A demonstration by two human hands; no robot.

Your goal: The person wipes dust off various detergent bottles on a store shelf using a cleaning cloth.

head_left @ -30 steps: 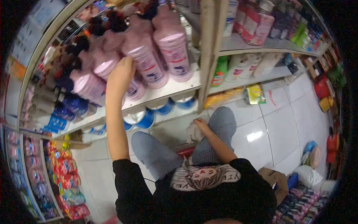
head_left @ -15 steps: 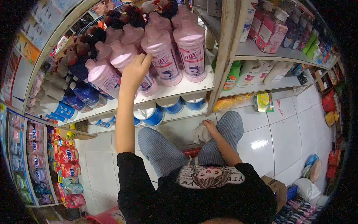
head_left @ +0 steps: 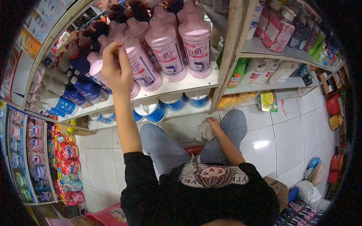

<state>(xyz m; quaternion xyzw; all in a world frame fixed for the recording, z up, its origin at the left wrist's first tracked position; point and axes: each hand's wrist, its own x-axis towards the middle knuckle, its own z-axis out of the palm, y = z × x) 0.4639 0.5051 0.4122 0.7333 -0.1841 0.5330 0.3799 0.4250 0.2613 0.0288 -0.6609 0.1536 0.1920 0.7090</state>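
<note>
Pink bottles with labels stand in rows on the white shelf [head_left: 177,83]. My left hand [head_left: 117,69] is raised in front of the leftmost front pink bottle [head_left: 96,67] and hides part of it. Its fingers are loosely bent, with a gap between thumb and fingers, and I see nothing held in them. Just to its right stands another pink bottle [head_left: 142,67], tilted a little. Down by my knees, my right hand [head_left: 214,125] is closed on a crumpled, whitish cloth [head_left: 204,132].
White tubs with blue bands [head_left: 152,112] sit on the low shelf below. Dark blue bottles [head_left: 83,92] fill the left side. A shelf post [head_left: 224,56] divides off the white bottles [head_left: 256,71] at right. Detergent packs [head_left: 68,150] hang at far left.
My left hand has moved left, from the top of the second front bottle to before the leftmost one. My right hand keeps the cloth by my knees.
</note>
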